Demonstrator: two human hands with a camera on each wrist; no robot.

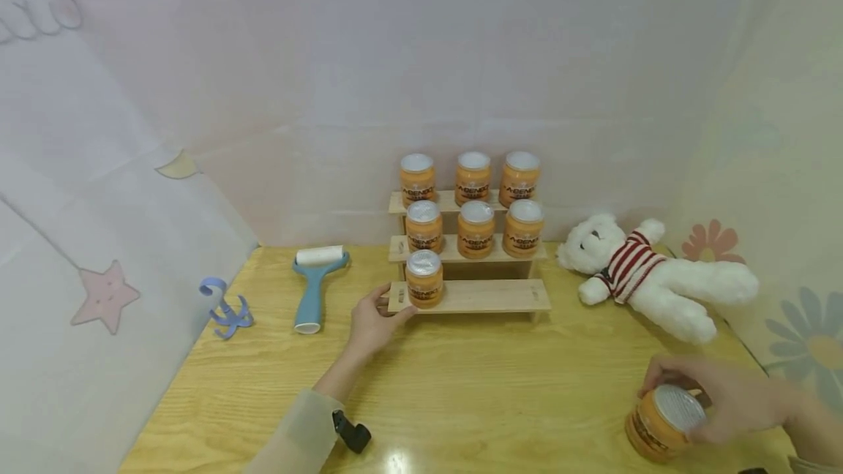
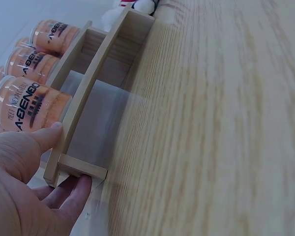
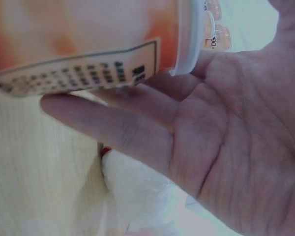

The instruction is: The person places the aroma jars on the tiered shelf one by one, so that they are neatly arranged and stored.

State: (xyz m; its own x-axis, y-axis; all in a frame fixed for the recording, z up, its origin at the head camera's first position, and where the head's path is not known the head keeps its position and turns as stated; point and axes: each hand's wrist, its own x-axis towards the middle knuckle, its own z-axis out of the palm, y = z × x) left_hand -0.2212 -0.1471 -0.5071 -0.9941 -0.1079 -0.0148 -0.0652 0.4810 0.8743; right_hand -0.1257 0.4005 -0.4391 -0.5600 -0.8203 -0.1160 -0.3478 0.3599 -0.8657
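A three-step wooden display rack (image 1: 494, 297) stands at the back of the table, bearing several orange jars with whitish ribbed lids. My left hand (image 1: 374, 322) grips the left end of its lowest step; in the left wrist view the thumb lies on the step's edge by the jar (image 2: 32, 105), the other fingers around the end support. That jar (image 1: 424, 280) is the only one on the lowest step, at its left end. At the table's front right my right hand (image 1: 740, 397) holds another orange jar (image 1: 652, 426), slightly tilted. In the right wrist view this jar (image 3: 88, 34) shows printed text along its side.
A white teddy bear (image 1: 635, 265) in a red-striped shirt lies right of the rack. To the left are a blue-handled lint roller (image 1: 309, 302) and a small blue-violet hook-like stand (image 1: 229, 313). Pale cloth walls (image 1: 474, 57) border the table at the back and sides.
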